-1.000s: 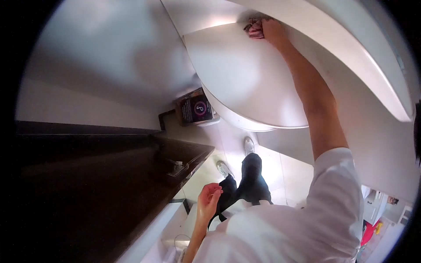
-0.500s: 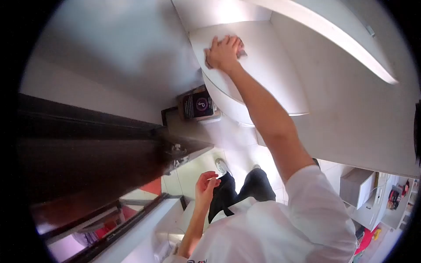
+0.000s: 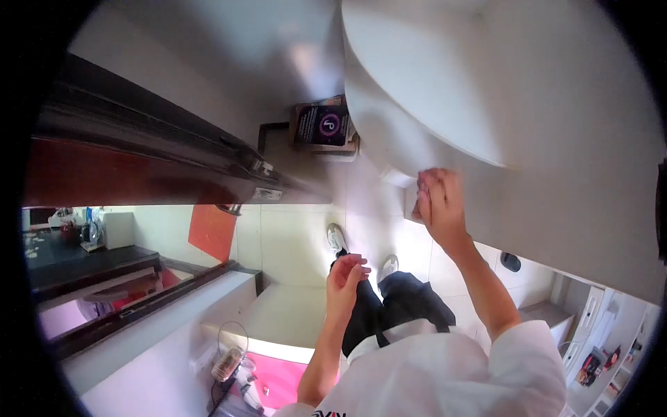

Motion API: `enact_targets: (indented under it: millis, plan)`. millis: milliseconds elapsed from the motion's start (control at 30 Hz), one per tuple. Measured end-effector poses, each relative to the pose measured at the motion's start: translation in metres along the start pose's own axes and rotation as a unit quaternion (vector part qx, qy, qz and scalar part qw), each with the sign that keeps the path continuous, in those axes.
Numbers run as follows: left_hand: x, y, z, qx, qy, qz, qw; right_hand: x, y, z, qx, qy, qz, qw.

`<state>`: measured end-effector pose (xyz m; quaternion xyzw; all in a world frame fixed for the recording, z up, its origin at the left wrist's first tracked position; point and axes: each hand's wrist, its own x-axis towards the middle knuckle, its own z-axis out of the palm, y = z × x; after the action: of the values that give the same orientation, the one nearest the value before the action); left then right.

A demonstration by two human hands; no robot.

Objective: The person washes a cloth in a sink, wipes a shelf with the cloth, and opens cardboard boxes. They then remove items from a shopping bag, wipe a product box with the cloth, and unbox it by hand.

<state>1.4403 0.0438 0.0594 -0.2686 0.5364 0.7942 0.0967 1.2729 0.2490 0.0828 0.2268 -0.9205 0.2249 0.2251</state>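
My right hand (image 3: pixel 442 208) is lowered in front of the white rounded shelf unit (image 3: pixel 424 142), just below its curved edge. Its fingers are curled around what looks like a small brownish cloth (image 3: pixel 417 210), of which only a sliver shows. Over my legs, my left hand (image 3: pixel 344 276) hangs with bent fingers, loosely apart and holding nothing. The upper shelf surface (image 3: pixel 434 69) lies above and beyond my right hand.
A dark box with a purple round logo (image 3: pixel 329 125) rests on a stack in the corner. To the left stands a dark brown door (image 3: pixel 132 170). A red-orange panel (image 3: pixel 212 233), pink surface (image 3: pixel 278 381) and pale tiled floor (image 3: pixel 285 240) lie lower down.
My right hand has left the shelf surface, where it lay flat, and come down toward me with its fingers curled. My view has shifted downward; my left hand stays over my legs.
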Motion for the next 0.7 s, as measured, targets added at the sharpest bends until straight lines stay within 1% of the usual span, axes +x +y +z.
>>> enact_targets:
  millis: [33,67,133,200,233,267,333,367,400,433,467,500,533,567,600,633,667,700]
  plan:
    - [0.0,-0.005,0.0,0.001,0.006,-0.002,1.0,-0.023,0.013,0.015,0.016,-0.047,-0.017,0.999]
    - [-0.002,-0.012,-0.001,0.002,0.012,-0.005,1.0,-0.036,0.03,0.031,0.02,-0.055,-0.015,0.998]
    - [0.003,-0.031,-0.003,0.013,0.023,-0.017,1.0,-0.043,0.076,0.083,0.064,0.039,0.137,0.988]
    - [0.005,-0.047,-0.004,-0.004,0.034,-0.04,0.999,-0.049,0.113,0.134,-0.043,-0.018,0.16,0.986]
    - [0.008,-0.055,-0.006,-0.011,0.027,-0.052,0.998,-0.07,0.145,0.176,-0.109,-0.072,0.213,0.968]
    - [0.008,-0.063,-0.007,-0.012,0.029,-0.058,0.998,-0.071,0.154,0.195,-0.11,-0.078,0.215,0.967]
    - [0.014,-0.074,-0.011,-0.029,0.074,-0.088,0.993,-0.064,0.164,0.23,-0.197,-0.031,0.29,0.936]
    - [0.019,-0.079,-0.015,-0.057,0.094,-0.088,0.99,-0.052,0.173,0.245,-0.178,-0.013,0.288,0.941]
    - [0.026,-0.079,-0.02,-0.055,0.096,-0.092,0.99,-0.035,0.182,0.258,-0.186,-0.025,0.271,0.944]
    - [0.032,-0.076,-0.026,-0.09,0.119,-0.092,0.985,-0.016,0.193,0.274,-0.187,-0.003,0.248,0.951]
    - [0.038,-0.073,-0.032,-0.127,0.142,-0.088,0.978,0.01,0.193,0.29,-0.188,-0.015,0.308,0.932]
    - [0.044,-0.071,-0.038,-0.128,0.155,-0.083,0.976,0.033,0.197,0.314,-0.221,-0.001,0.339,0.915]
    - [0.049,-0.068,-0.042,-0.128,0.158,-0.083,0.976,0.066,0.192,0.332,-0.209,-0.024,0.416,0.885]
    - [0.048,-0.067,-0.048,-0.112,0.173,-0.079,0.975,0.091,0.19,0.355,-0.185,0.016,0.435,0.881]
    - [0.049,-0.068,-0.051,-0.097,0.187,-0.075,0.975,0.119,0.176,0.368,-0.143,0.015,0.434,0.89]
    - [0.048,-0.069,-0.054,-0.108,0.198,-0.08,0.971,0.141,0.153,0.375,-0.073,-0.001,0.427,0.901]
    - [0.045,-0.074,-0.057,-0.108,0.198,-0.077,0.971,0.159,0.154,0.416,-0.145,0.003,0.385,0.912]
    - [0.043,-0.077,-0.06,-0.109,0.2,-0.106,0.968,0.173,0.136,0.427,-0.134,-0.013,0.358,0.924]
